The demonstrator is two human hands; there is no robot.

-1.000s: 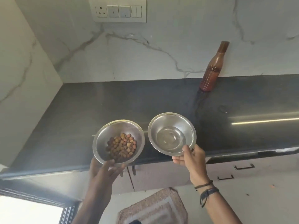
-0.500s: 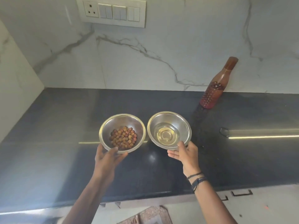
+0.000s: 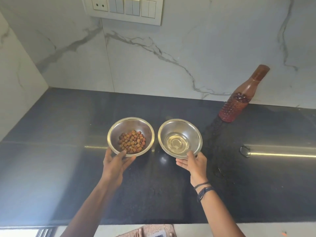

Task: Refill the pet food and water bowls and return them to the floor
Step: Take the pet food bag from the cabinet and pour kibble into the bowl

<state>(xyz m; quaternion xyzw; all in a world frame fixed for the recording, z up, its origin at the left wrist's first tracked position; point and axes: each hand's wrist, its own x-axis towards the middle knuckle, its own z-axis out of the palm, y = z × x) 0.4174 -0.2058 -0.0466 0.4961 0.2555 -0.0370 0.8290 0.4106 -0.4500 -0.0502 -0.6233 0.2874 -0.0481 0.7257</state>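
Head camera, looking down on my feed: the left hand (image 3: 116, 164) grips the near rim of the food bowl (image 3: 130, 124), thumb hooked over the edge and fingers curled underneath. The right hand (image 3: 193, 164) holds the water bowl (image 3: 181, 126) the same way, thumb on the near rim and fingers cupped below. Dark bands (image 3: 203, 189) circle the right wrist.

Both steel bowls are round, so neither has a long axis to speak of. Their mouths face up, and they sit side by side, close but not touching, food on the left and water on the right. Brown kibble (image 3: 132, 141) lies heaped in the bottom of the left one; a shallow pool of clear water (image 3: 177, 142) covers the bottom of the right one. I cannot tell whether the bowls rest on the black countertop (image 3: 68, 151) or hang just above it.

Further out, a brown studded bottle (image 3: 234, 106) stands at the back of the counter, to the right of the water bowl, capped end up against the marble wall (image 3: 171, 57). A white switch plate (image 3: 126, 9) is set in that wall above the bowls. A strip of rug (image 3: 153, 230) shows below the counter's front edge.
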